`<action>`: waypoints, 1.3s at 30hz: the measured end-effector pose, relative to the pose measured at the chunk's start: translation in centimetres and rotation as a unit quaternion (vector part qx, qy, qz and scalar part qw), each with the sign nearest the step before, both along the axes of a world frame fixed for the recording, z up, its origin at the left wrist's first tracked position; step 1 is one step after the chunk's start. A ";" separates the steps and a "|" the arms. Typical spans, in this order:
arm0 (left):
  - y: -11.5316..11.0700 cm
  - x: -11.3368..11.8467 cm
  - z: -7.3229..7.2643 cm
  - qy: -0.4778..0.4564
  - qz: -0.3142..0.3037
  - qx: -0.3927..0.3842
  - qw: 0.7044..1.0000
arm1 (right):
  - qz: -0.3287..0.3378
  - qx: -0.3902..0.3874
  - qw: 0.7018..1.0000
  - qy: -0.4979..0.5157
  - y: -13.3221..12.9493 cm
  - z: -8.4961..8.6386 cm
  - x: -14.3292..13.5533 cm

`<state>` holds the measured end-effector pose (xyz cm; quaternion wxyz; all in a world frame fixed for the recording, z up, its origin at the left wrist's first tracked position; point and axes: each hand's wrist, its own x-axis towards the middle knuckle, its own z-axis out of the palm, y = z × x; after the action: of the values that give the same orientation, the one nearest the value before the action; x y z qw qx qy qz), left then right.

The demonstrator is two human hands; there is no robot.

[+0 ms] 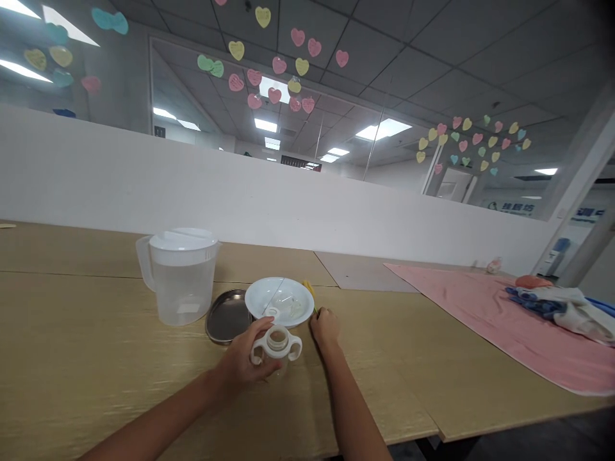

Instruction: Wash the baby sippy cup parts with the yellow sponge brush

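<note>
Tan tabletop (384, 358) meets white wall (269, 211) behind the bottle (277, 351) in the left hand (246, 360).

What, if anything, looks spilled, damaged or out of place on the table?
No spill or damage shows. The jug stands upright and the bowl looks level; the left hand holds an uncapped bottle. Only the cloth pile, far right, looks untidy, bunched up on the pink sheet.
</note>
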<state>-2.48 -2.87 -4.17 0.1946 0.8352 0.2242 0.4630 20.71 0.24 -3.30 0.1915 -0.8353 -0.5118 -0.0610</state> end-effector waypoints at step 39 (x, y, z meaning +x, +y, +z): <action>10.7 6.2 8.6 0.388 0.237 -0.003 0.891 | -0.084 0.063 0.985 0.133 0.2 0.4 -0.3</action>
<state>3.68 7.80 4.43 -0.0212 0.8700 0.4742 0.1335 20.38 0.44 -2.94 0.3043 -0.8624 -0.4045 0.0031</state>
